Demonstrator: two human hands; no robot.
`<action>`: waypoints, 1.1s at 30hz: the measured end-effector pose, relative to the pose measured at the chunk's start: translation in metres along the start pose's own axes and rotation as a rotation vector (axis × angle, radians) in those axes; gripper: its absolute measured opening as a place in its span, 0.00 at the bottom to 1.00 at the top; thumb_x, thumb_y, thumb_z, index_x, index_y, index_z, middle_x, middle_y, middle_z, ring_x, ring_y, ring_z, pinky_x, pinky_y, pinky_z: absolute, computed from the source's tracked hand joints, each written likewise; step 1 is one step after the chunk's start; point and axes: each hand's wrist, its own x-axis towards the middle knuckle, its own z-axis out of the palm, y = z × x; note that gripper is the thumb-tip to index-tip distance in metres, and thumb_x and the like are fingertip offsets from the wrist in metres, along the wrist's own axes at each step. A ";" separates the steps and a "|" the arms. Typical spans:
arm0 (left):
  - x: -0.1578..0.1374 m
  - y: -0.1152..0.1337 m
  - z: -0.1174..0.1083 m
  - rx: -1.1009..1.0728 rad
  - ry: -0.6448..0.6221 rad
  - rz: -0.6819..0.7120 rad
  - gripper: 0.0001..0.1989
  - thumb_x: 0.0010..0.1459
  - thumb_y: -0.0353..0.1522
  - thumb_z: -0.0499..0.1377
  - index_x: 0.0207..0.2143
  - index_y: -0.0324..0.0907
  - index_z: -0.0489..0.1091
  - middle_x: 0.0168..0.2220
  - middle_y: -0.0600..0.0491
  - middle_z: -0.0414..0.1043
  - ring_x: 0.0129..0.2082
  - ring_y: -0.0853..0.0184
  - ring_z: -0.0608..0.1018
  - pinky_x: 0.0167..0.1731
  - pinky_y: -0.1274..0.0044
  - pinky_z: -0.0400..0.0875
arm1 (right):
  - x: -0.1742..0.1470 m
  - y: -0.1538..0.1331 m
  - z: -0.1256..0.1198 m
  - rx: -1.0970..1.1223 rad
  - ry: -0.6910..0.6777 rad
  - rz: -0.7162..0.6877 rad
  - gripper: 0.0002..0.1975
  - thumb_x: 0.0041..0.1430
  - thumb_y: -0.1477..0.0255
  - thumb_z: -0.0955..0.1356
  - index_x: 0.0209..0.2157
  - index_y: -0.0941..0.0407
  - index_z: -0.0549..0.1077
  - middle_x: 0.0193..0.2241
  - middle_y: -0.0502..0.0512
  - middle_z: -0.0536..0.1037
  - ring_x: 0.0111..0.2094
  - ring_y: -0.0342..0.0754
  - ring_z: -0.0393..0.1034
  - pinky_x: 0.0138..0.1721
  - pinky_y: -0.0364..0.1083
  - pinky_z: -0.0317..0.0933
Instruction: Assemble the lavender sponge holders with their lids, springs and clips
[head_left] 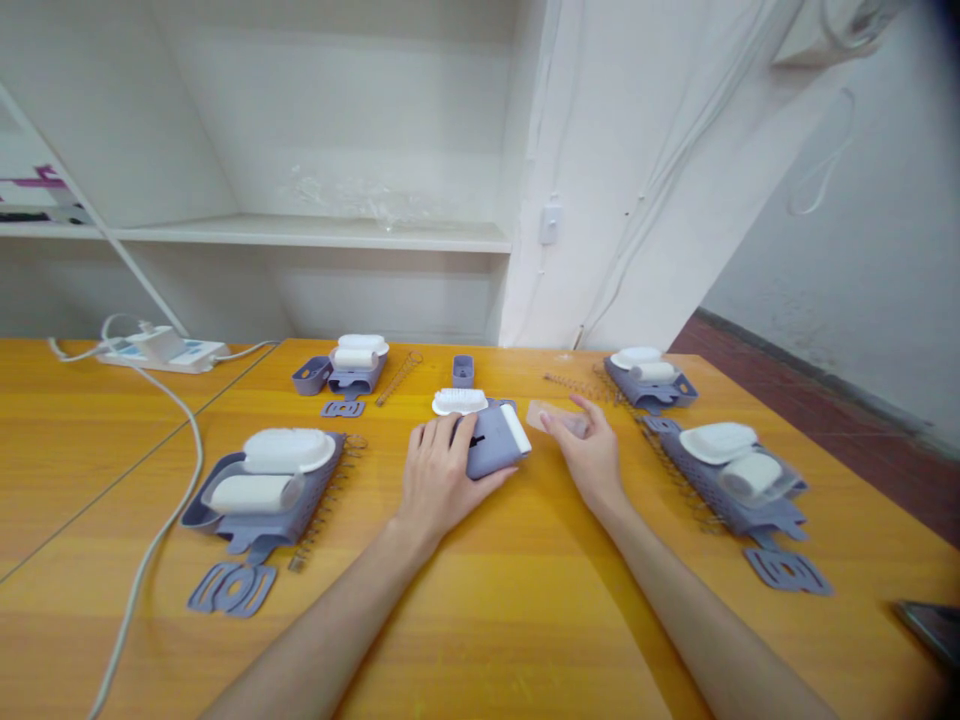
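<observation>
My left hand [439,470] grips a grey-purple plastic case [486,442] from its left side, thumb along the near edge. A white strip [516,428] shows at the case's right end. Just to the right, my right hand [592,450] pinches a small translucent plastic piece [556,418], apart from the case. Behind the case lies a white oval brush [459,401] with its bristles up. A small grey-purple cup [463,371] stands farther back.
Similar grey-purple holders with white parts lie at the front left [262,525], back left [356,382], back right [652,397] and right [780,520]. Near them are metal coils [319,520] and flat slotted plates [232,588]. A power strip [161,350] trails a white cable [196,450] at left.
</observation>
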 end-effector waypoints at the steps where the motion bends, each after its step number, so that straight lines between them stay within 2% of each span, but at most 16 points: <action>1: 0.000 0.000 0.000 0.005 0.006 -0.001 0.34 0.46 0.51 0.59 0.50 0.40 0.63 0.45 0.42 0.68 0.43 0.54 0.69 0.43 0.66 0.61 | 0.001 0.001 0.000 0.050 -0.008 0.040 0.33 0.41 0.59 0.73 0.49 0.59 0.66 0.28 0.53 0.75 0.28 0.48 0.68 0.30 0.46 0.62; 5: 0.000 -0.003 0.002 0.031 0.017 -0.006 0.34 0.46 0.50 0.60 0.51 0.39 0.63 0.46 0.42 0.69 0.44 0.54 0.70 0.43 0.66 0.60 | 0.005 0.005 -0.005 0.206 -0.143 0.128 0.27 0.41 0.61 0.73 0.43 0.59 0.70 0.25 0.48 0.72 0.19 0.40 0.59 0.20 0.41 0.53; 9: 0.002 -0.007 0.003 0.055 0.058 -0.014 0.35 0.46 0.50 0.61 0.51 0.40 0.63 0.48 0.41 0.68 0.46 0.52 0.69 0.46 0.63 0.58 | 0.006 0.001 -0.011 0.321 -0.334 0.187 0.29 0.48 0.60 0.69 0.51 0.59 0.67 0.19 0.43 0.64 0.17 0.38 0.51 0.16 0.39 0.43; 11: 0.002 -0.008 0.004 0.060 0.059 -0.016 0.35 0.45 0.51 0.61 0.51 0.39 0.63 0.49 0.40 0.68 0.47 0.51 0.69 0.47 0.61 0.56 | 0.004 -0.004 -0.011 0.289 -0.426 0.190 0.31 0.48 0.61 0.69 0.53 0.58 0.64 0.18 0.43 0.63 0.17 0.38 0.52 0.17 0.39 0.44; 14: 0.003 -0.008 0.003 0.040 0.008 0.018 0.35 0.46 0.50 0.61 0.52 0.39 0.63 0.50 0.41 0.68 0.49 0.52 0.69 0.49 0.60 0.55 | 0.001 -0.010 -0.009 0.243 -0.521 0.159 0.38 0.44 0.64 0.71 0.57 0.57 0.59 0.20 0.44 0.67 0.19 0.40 0.58 0.20 0.40 0.51; 17: 0.003 -0.006 0.002 -0.010 -0.059 0.101 0.35 0.46 0.51 0.60 0.52 0.40 0.63 0.51 0.41 0.67 0.50 0.52 0.68 0.50 0.61 0.55 | -0.002 -0.014 -0.005 0.290 -0.537 0.180 0.40 0.44 0.63 0.72 0.58 0.56 0.54 0.23 0.46 0.72 0.22 0.43 0.64 0.23 0.41 0.56; 21: 0.003 -0.004 -0.001 -0.042 -0.102 0.147 0.35 0.47 0.51 0.60 0.52 0.40 0.62 0.52 0.41 0.66 0.50 0.53 0.68 0.52 0.60 0.54 | -0.007 -0.014 0.000 0.275 -0.535 0.144 0.28 0.47 0.60 0.70 0.49 0.55 0.63 0.26 0.49 0.74 0.25 0.45 0.67 0.25 0.42 0.60; 24: 0.003 -0.004 -0.001 -0.051 -0.110 0.112 0.34 0.48 0.51 0.59 0.52 0.40 0.62 0.52 0.41 0.66 0.50 0.54 0.68 0.52 0.61 0.54 | -0.014 -0.015 0.005 0.202 -0.518 0.115 0.21 0.51 0.57 0.67 0.44 0.55 0.67 0.29 0.52 0.75 0.22 0.44 0.66 0.19 0.41 0.58; 27: 0.002 -0.004 -0.001 -0.065 -0.106 0.098 0.34 0.48 0.51 0.58 0.51 0.39 0.62 0.52 0.42 0.66 0.50 0.55 0.68 0.52 0.62 0.55 | -0.022 -0.017 0.009 0.111 -0.462 0.097 0.22 0.55 0.56 0.64 0.46 0.55 0.66 0.29 0.52 0.74 0.16 0.41 0.62 0.13 0.41 0.54; 29: 0.002 -0.004 0.000 -0.072 -0.105 0.103 0.33 0.48 0.51 0.58 0.51 0.40 0.62 0.52 0.42 0.66 0.50 0.55 0.68 0.52 0.63 0.55 | -0.026 -0.018 0.011 0.059 -0.426 0.037 0.23 0.55 0.56 0.63 0.49 0.54 0.65 0.33 0.53 0.74 0.20 0.44 0.66 0.18 0.42 0.60; 31: 0.002 -0.004 0.001 -0.077 -0.109 0.108 0.33 0.49 0.51 0.58 0.52 0.40 0.63 0.52 0.42 0.66 0.50 0.55 0.68 0.51 0.63 0.56 | -0.028 -0.017 0.013 -0.004 -0.406 -0.059 0.24 0.56 0.57 0.64 0.51 0.55 0.65 0.40 0.56 0.74 0.32 0.48 0.70 0.30 0.45 0.65; 33: 0.002 -0.005 0.001 -0.077 -0.111 0.105 0.33 0.49 0.51 0.58 0.52 0.40 0.63 0.52 0.42 0.66 0.50 0.55 0.68 0.51 0.63 0.56 | -0.029 -0.017 0.013 -0.086 -0.397 -0.142 0.25 0.56 0.58 0.64 0.52 0.55 0.64 0.46 0.57 0.72 0.41 0.51 0.69 0.41 0.47 0.64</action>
